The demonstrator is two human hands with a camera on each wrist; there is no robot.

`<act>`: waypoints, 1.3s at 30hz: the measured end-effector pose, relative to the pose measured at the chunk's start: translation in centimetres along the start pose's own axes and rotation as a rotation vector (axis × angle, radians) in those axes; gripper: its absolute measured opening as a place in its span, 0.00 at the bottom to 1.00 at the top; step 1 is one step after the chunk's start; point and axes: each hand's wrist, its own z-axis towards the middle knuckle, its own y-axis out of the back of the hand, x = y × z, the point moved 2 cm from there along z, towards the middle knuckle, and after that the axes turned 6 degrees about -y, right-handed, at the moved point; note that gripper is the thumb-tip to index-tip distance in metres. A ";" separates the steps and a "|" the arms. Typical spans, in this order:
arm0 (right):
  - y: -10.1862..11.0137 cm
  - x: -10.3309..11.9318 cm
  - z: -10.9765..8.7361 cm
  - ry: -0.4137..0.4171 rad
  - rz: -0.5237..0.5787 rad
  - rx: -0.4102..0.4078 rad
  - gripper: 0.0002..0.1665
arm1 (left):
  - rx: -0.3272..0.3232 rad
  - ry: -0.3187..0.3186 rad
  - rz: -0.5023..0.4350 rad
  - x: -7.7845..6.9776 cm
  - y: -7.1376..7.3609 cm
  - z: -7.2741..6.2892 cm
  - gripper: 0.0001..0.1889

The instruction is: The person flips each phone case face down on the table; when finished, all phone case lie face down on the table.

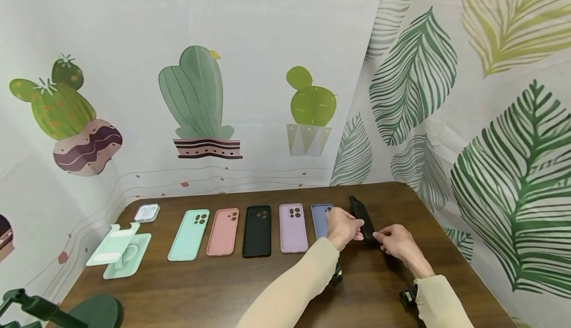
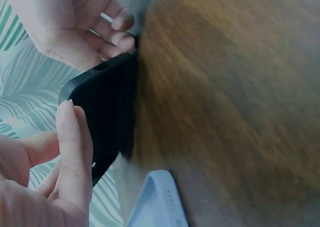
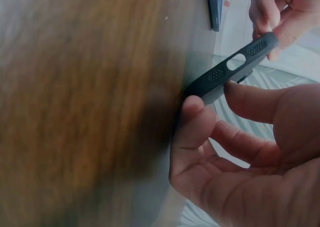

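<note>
A black phone case (image 1: 362, 219) stands tilted on its long edge on the brown table (image 1: 232, 288), at the right end of a row of cases. My left hand (image 1: 356, 233) pinches its left side near the blue case (image 1: 319, 219). My right hand (image 1: 379, 238) pinches its near end. In the left wrist view my left fingers (image 2: 75, 137) lie on the black case (image 2: 105, 112), with the right hand (image 2: 107, 34) at its bottom end. In the right wrist view my right thumb and finger (image 3: 200, 117) hold the black case's (image 3: 230, 69) end with the port holes.
Mint (image 1: 189, 234), pink (image 1: 223, 231), black (image 1: 256, 230) and lilac (image 1: 293, 227) cases lie in a row left of the blue one. A white box (image 1: 146, 212) and mint stand (image 1: 120, 248) sit far left. A dark green stand (image 1: 89, 313) is at the near-left corner. Curtains close in behind and right.
</note>
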 end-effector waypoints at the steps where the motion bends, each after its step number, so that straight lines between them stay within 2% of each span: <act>1: 0.1 -0.1 0.0 -0.007 -0.009 -0.005 0.18 | 0.001 0.000 0.007 0.1 0.0 0.0 0.12; 11: 0.7 -0.7 0.3 -0.030 -0.105 -0.044 0.18 | 0.038 -0.020 0.133 1.8 -0.1 -0.1 0.13; 17: 0.8 -0.8 0.7 -0.042 -0.146 -0.065 0.17 | 0.073 -0.054 0.186 2.1 -0.2 -0.2 0.11; 22: 0.8 -0.9 0.9 -0.030 -0.172 -0.082 0.16 | 0.079 -0.107 0.331 2.3 -0.5 -0.1 0.11; 26: 0.6 -1.1 1.0 -0.047 -0.186 -0.073 0.16 | 0.067 -0.100 0.420 2.0 -0.7 -0.1 0.09; 27: 0.4 -2.0 1.9 -0.048 -0.185 -0.070 0.17 | 0.063 -0.104 0.435 2.0 -0.8 -0.1 0.09; 33: 0.4 -2.0 1.7 -0.039 -0.182 -0.079 0.17 | 0.037 -0.094 0.476 2.3 -1.1 0.0 0.08; 34: 0.6 -1.1 0.8 -0.043 -0.179 -0.079 0.16 | 0.033 -0.095 0.481 2.3 -1.1 0.1 0.08; 39: 0.6 -1.1 0.8 -0.046 -0.177 -0.085 0.17 | 0.028 -0.097 0.468 2.2 -1.0 0.0 0.07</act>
